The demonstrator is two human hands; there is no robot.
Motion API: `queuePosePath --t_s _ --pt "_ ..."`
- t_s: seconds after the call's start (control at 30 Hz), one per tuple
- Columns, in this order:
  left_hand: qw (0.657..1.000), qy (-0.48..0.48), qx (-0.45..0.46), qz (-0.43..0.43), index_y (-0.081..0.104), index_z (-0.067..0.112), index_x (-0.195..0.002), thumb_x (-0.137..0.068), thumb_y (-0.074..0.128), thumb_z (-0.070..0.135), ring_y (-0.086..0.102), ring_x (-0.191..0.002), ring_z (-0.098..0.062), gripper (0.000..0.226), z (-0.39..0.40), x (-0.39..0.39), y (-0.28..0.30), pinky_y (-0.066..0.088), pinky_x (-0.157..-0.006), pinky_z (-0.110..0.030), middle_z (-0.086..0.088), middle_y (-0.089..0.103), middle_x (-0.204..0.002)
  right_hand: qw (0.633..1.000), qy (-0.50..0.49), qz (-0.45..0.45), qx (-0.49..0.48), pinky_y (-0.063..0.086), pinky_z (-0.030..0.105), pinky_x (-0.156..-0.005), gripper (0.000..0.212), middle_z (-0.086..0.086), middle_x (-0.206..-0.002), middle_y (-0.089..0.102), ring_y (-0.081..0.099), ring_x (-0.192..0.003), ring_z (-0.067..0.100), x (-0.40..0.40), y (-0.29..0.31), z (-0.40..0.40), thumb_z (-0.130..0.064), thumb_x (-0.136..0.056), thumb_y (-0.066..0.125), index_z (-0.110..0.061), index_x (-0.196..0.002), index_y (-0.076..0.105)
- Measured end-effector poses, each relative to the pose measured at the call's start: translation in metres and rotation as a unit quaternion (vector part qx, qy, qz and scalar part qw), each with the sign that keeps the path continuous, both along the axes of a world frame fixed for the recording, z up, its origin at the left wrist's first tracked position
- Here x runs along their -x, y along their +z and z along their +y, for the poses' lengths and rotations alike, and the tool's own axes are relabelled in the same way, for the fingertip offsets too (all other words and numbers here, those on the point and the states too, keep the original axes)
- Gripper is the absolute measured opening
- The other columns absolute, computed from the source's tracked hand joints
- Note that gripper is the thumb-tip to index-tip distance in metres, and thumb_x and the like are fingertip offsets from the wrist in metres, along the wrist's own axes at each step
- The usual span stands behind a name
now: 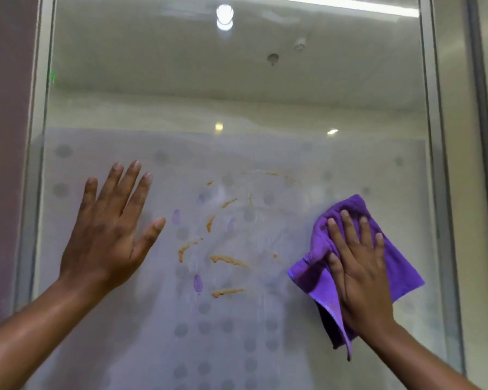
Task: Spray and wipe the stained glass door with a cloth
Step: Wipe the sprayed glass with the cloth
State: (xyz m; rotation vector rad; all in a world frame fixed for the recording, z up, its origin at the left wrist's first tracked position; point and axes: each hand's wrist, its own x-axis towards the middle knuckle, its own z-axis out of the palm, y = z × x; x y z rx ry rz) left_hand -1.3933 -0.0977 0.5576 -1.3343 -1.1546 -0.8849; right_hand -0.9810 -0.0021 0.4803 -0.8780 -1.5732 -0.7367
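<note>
The glass door (237, 108) stands straight ahead, filling almost the whole view, its lower half frosted and patterned with rows of grey dots. Across the middle of that frosted part run brownish-orange smears (228, 260), short streaks scattered in a loose ring, with a few small purple smudges (197, 284) among them.

The purple cloth (395, 266) is flat against the glass at the right side of the pane, well to the right of the main streaks and just clear of the nearest small orange fleck. The right hand (358, 266) lies on top of it with fingers straight and spread, palm pressing the cloth to the door rather than curling round it. The cloth sticks out beyond the hand on every side: a bunched fold above the fingertips, a corner jutting right, and a loose tail hanging down past the wrist.

The left hand (107, 229) is up at the left of the stains, fingers straight and fanned, thumb out, holding nothing; whether its palm actually touches the glass I cannot tell. The smears sit between the two hands.

A pale metal frame (431, 136) runs up the door's right edge, and ceiling lights (224, 14) show bright in the clear upper glass.
</note>
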Motion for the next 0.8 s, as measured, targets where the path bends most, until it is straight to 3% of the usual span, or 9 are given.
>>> queuePosePath --t_s 0.2,0.33,0.57,0.8 --pt "1.0 -0.003 -0.006 0.004 0.025 0.012 -0.169 -0.109 0.021 0.06 0.014 -0.166 -0.031 0.077 -0.001 -0.002 0.0 0.01 -0.133 -0.06 -0.009 0.017 -0.179 1.0 -0.021 -0.018 -0.005 0.003 0.05 -0.13 0.057 0.0 -0.174 0.015 0.008 -0.162 0.027 -0.007 0.099 0.004 -0.039 -0.109 0.026 -0.026 -0.164 0.02" --pt "1.0 -0.004 -0.008 0.01 0.025 0.011 -0.169 -0.109 0.022 0.059 0.013 -0.166 -0.031 0.077 0.0 -0.001 0.0 0.011 -0.133 -0.06 -0.009 0.016 -0.179 1.0 -0.013 0.022 0.007 0.003 0.05 -0.131 0.057 -0.004 -0.175 0.012 0.005 -0.163 0.024 0.0 0.143 0.004 -0.038 -0.11 0.028 -0.027 -0.166 0.022" --pt "1.0 -0.009 -0.016 0.013 0.027 0.01 -0.168 -0.108 0.028 0.057 0.015 -0.166 -0.032 0.077 -0.001 -0.002 -0.001 0.013 -0.132 -0.062 -0.011 0.018 -0.179 0.995 0.017 0.095 0.013 0.003 0.046 -0.132 0.062 -0.003 -0.175 0.015 0.006 -0.163 0.021 0.02 0.09 -0.001 -0.045 -0.107 0.023 -0.024 -0.166 0.024" --pt "1.0 -0.012 -0.018 0.02 0.024 0.011 -0.169 -0.109 0.023 0.059 0.014 -0.166 -0.032 0.076 0.001 0.0 -0.001 0.012 -0.133 -0.06 -0.011 0.017 -0.179 0.995 -0.001 0.093 0.022 0.006 0.05 -0.131 0.06 0.006 -0.174 0.021 0.012 -0.163 0.027 0.035 -0.019 -0.009 -0.039 -0.108 0.03 -0.015 -0.163 0.03"
